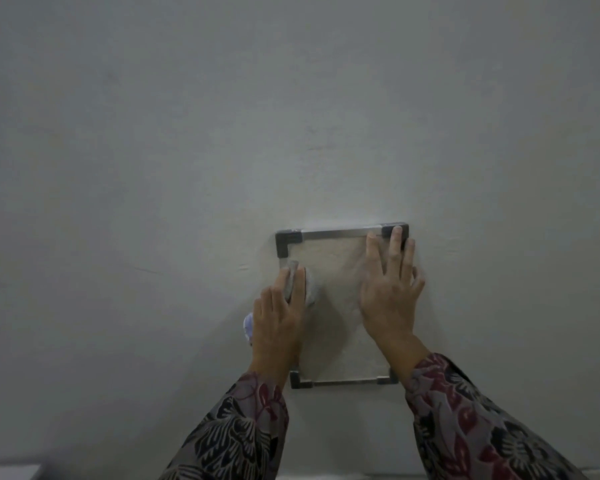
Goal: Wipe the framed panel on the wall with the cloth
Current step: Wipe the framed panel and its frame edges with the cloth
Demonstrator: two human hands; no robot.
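A small framed panel (333,268) hangs on the grey wall, with a thin metal frame, dark corner pieces and a pale, see-through centre. My left hand (279,323) presses a pale grey cloth (300,280) flat against the panel's left edge; part of the cloth bunches out below the hand at the left. My right hand (392,289) lies open and flat on the panel's right side, fingertips reaching the top right corner piece. Both hands hide much of the panel's lower half.
The plain grey wall (291,116) fills nearly the whole view around the panel. A pale ledge or surface edge (11,471) shows at the bottom left. My patterned sleeves (482,427) rise from the bottom of the frame.
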